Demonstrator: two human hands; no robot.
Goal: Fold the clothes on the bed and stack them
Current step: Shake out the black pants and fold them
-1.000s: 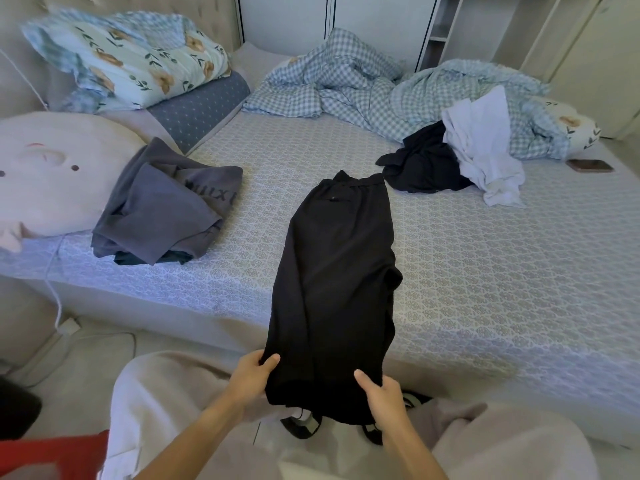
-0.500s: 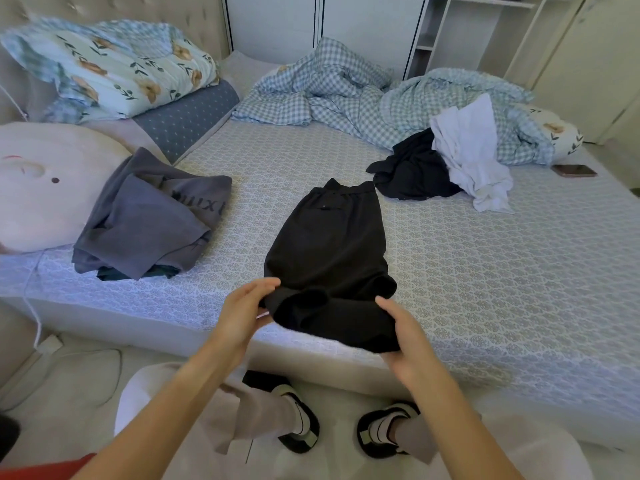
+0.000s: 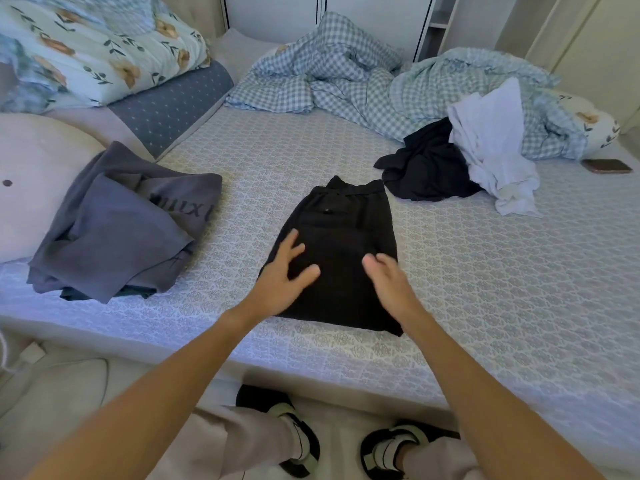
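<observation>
Head view: nearest, two feet in dark sandals (image 3: 298, 441) are seen on the floor at the near edge of the bed (image 3: 485, 289). Just past that edge, black trousers (image 3: 341, 251) are laid folded in half on the patterned sheet, waistband toward the far side. The left hand (image 3: 280, 275) is spread flat with straight fingers on the left part of the fold; nothing is gripped. The right hand (image 3: 389, 282) is held open with fingers extended over the right part; whether it touches the cloth cannot be told. Toward the left edge, a loosely folded grey garment (image 3: 117, 223) is piled against a pale round cushion (image 3: 31, 178). Farther right, a crumpled black garment (image 3: 426, 168) and a white garment (image 3: 491, 150) are heaped together, with a phone (image 3: 606, 165) beside them near the right edge. At the far edge, a checked duvet (image 3: 346, 74) is bunched, and a floral pillow (image 3: 93, 50) is stacked at the far left corner.
</observation>
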